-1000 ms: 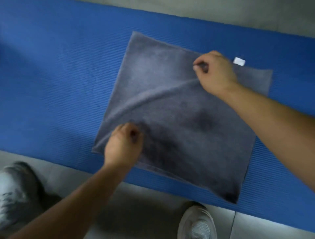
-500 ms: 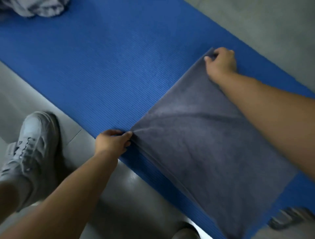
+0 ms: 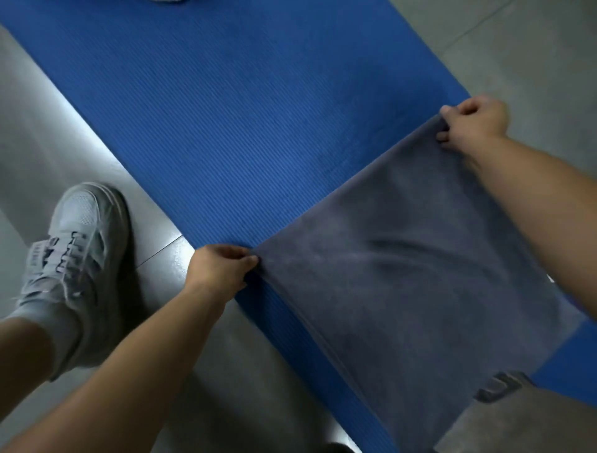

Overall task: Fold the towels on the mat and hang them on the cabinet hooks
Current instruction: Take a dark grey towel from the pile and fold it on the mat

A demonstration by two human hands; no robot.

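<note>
Here, towel (image 3: 403,275) stretched between gripping hands (image 3: 219,268) (image 3: 475,121).

Nothing is legible: the dark lettering on the grey garment (image 3: 504,389) below the right grip (image 3: 475,123) and the tag on the shoe (image 3: 74,258) left of the left grip (image 3: 219,271) are blurred.

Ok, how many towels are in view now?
1: the grey towel over the mat, corners gripped by the left hand and right hand. A pale sliver at top may be another.

left hand (image 3: 219,271): pinches near towel (image 3: 403,275) corner | right hand (image 3: 475,121): grips far corner, fingers curled
</note>
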